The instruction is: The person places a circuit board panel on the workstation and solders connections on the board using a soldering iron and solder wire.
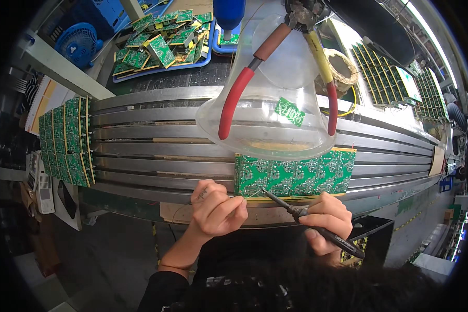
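At nine o'clock on the slatted metal tabletop (pixel 151 115), green circuit boards (pixel 66 141) stand stacked. The left hand (pixel 217 208) pinches a thin wire (pixel 252 194) pointing to two o'clock. A clear hood (pixel 268 101) hangs toward twelve o'clock. Right of centre, near four o'clock, lies a green board panel (pixel 295 174). The right hand (pixel 327 223), at its five o'clock, grips a black soldering iron (pixel 291 209) aimed at ten o'clock, tip over the panel.

Circuit panel (pixel 296 177) on rails (pixel 125 130), left hand (pixel 216 209) before it, soldering iron (pixel 298 212) in right hand (pixel 327 221), panel stack (pixel 67 140) at far left, 2 trays (pixel 166 72) behind rails.
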### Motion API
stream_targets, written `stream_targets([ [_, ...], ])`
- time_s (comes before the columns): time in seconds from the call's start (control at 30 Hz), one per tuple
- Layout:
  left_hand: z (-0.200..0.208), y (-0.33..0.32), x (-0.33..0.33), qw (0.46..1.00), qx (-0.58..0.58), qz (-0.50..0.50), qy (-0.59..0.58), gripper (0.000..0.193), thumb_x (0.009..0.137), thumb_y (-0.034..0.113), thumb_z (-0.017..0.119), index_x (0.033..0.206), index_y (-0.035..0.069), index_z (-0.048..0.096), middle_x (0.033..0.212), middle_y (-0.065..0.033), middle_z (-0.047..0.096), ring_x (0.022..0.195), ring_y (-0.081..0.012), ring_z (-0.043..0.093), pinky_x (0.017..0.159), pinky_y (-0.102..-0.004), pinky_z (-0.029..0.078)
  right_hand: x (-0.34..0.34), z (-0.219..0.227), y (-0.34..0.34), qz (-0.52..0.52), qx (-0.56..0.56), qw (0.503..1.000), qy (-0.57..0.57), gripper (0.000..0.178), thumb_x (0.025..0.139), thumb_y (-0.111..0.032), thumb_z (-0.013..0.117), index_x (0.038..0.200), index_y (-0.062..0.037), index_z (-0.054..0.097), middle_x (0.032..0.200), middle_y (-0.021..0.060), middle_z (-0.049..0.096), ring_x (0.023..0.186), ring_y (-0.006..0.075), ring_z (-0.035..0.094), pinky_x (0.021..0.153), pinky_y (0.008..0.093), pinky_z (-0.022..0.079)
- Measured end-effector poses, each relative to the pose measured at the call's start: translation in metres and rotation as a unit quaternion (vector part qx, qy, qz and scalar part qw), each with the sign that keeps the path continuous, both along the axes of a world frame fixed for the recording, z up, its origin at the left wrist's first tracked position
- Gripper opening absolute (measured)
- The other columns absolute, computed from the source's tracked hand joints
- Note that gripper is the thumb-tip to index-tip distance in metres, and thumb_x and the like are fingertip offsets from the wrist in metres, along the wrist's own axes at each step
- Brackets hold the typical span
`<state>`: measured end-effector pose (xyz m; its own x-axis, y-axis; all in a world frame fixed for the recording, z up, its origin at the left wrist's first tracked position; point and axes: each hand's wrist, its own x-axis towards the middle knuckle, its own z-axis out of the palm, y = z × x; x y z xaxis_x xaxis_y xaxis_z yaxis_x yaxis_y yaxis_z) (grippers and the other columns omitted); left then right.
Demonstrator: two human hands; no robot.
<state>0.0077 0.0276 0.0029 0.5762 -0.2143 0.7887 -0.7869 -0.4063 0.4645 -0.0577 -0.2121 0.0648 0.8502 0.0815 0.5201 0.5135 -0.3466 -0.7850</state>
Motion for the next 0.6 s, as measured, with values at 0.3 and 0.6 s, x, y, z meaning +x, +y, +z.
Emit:
stream_targets([
  [0.3, -0.0015, -0.0002, 0.0008, 1.0, 0.001, -0.003, -0.008, 0.016, 0.071, 0.0, 0.073, 0.085, 0.008, 0.07, 0.075, 0.0006, 0.054, 0.063, -0.0177, 0.05, 0.07, -0.0344, 0.047, 0.006, -0.0023, -0.007, 0.028, 0.039, 0.998, 0.029, 0.022, 0.069, -0.019, 0.074, 0.084, -0.0042, 0.078, 0.073, 0.0068, 0.067, 0.061, 0.0208, 0.053, 0.063, 0.0332, 0.043],
  [0.6, -0.0003, -0.0014, 0.0007, 1.0, 0.017, 0.005, -0.005, 0.018, 0.071, 0.0, 0.073, 0.086, 0.008, 0.071, 0.075, 0.0009, 0.054, 0.062, -0.0174, 0.049, 0.07, -0.0336, 0.047, 0.0017, 0.0067, -0.0034, 0.017, -0.023, 0.999, 0.016, 0.019, 0.071, -0.019, 0.075, 0.085, -0.0068, 0.08, 0.074, 0.0044, 0.065, 0.062, 0.0196, 0.053, 0.062, 0.0329, 0.042],
])
